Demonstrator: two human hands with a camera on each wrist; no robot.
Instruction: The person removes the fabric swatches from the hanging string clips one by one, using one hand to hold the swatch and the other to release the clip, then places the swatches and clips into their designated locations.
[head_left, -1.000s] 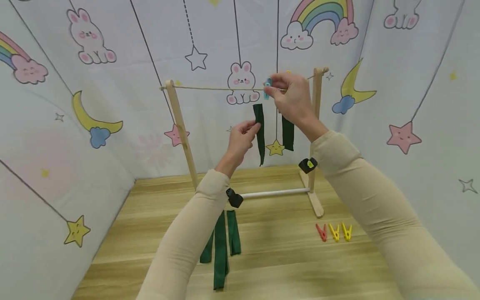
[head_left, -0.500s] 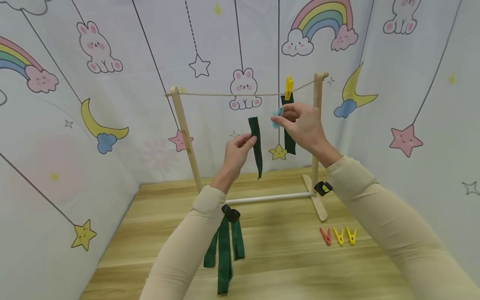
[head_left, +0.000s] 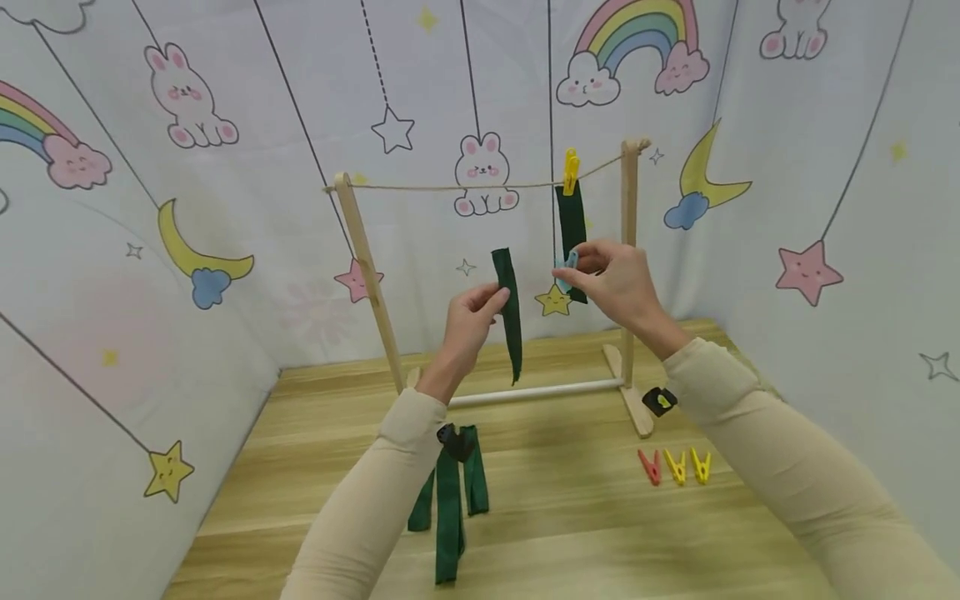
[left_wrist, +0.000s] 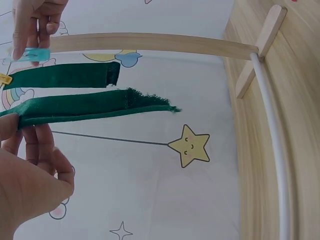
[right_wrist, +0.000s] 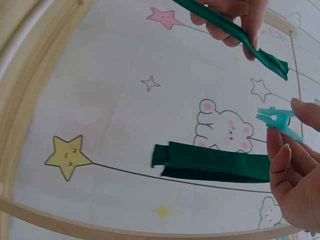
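Note:
Between thumb and fingers, my left hand [head_left: 468, 321] pinches a dark green fabric strip [head_left: 512, 325], which hangs below the rope [head_left: 427, 187]; its frayed lower end shows in the left wrist view. My right hand [head_left: 618, 279] pinches a light blue clothespin [right_wrist: 277, 120] by its handles, in front of a second green strip [head_left: 572, 217]. That second strip hangs from the rope under a yellow clothespin [head_left: 572, 172]. The held strip and the blue clothespin are apart from the rope and from each other.
The rope spans two wooden posts [head_left: 630, 267], joined low down by a white rod [head_left: 540, 393]. Several green strips [head_left: 448, 517] lie on the wooden table [head_left: 570, 533] at front left. One red clothespin [head_left: 649, 467] and two yellow clothespins [head_left: 677, 467] lie at right.
Both hands have come down from the rope, the left with its green strip, the right with the blue clothespin. The right hand also shifted right, exposing the yellow clothespin on the rope.

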